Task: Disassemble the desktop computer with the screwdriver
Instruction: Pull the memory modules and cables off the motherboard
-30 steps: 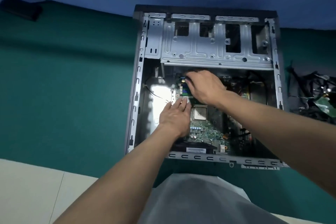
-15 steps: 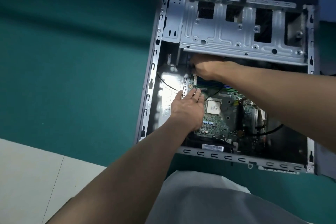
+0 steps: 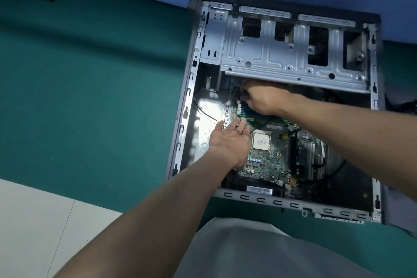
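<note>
I am watching the case (image 3: 270,202) lying open, the mat (image 3: 90,101) spreading under it. Inside the case, the left hand (image 3: 228,142) is resting flat on the board (image 3: 270,165), fingers straight and pressed together. Deeper in the case, toward its far end, the right hand (image 3: 259,99) is curling its fingers, possibly pinching something dark. The cage (image 3: 270,58) there is shading them, so I am not seeing what.

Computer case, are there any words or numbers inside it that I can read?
No text here can be read.
White barcode sticker by the near rail of the case: print too small.
Silver processor chip: markings blurred.
Green motherboard: lettering too small.
</note>
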`<state>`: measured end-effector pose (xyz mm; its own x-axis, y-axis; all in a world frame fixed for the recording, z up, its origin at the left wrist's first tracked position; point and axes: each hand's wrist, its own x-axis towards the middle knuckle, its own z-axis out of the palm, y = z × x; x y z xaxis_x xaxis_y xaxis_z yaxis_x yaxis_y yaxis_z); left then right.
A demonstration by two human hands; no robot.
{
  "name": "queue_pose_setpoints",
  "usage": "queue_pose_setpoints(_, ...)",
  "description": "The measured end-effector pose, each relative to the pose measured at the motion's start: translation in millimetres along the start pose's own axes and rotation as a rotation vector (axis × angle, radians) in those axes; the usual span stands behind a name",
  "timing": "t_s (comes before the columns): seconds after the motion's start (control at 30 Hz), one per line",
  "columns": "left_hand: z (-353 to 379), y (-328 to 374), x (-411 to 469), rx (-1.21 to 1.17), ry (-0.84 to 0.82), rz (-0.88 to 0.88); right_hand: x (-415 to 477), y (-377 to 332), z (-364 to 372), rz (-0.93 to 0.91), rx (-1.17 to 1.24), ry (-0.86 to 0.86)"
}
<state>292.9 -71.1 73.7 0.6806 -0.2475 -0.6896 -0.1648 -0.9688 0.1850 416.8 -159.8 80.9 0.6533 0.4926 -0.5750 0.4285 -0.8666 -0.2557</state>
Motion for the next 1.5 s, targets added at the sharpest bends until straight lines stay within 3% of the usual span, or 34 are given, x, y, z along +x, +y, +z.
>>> queue_pose_setpoints(0.23,4,-13,-4,-0.101,0.076,0.099,-54,41,21,0.089,-0.156,0.246)
queue_pose_setpoints(0.33,4,-20,-7,-0.141,0.108,0.156,-74,54,22,0.176,-0.266,0.219)
queue_pose_setpoints(0.47,-1,-30,-25,-0.147,0.231,0.100,-83,52,25,0.171,-0.314,0.260)
queue_pose_setpoints(0.6,-15,-32,-52,0.136,0.476,0.087,-86,35,38,-0.029,-0.243,0.331)
queue_pose_setpoints(0.7,-20,-37,-72,0.306,0.652,0.063,-91,15,48,-0.259,-0.126,0.270)
queue_pose_setpoints(0.77,-19,-46,-81,0.352,0.738,0.027,-91,-1,53,-0.283,-0.023,0.184)
queue_pose_setpoints(0.9,-19,-56,-86,0.259,0.702,-0.054,-77,-33,55,-0.091,0.211,0.038)
queue_pose_setpoints(1.03,-21,-51,-85,0.251,0.668,-0.085,-66,-54,61,-0.011,0.125,-0.059)
queue_pose_setpoints(1.3,-22,-52,-83,0.254,0.672,-0.086,-61,-13,69,0.182,0.276,-0.225)
queue_pose_setpoints(1.5,-23,-49,-83,0.290,0.628,-0.093,-71,-8,58,0.009,0.383,-0.166)
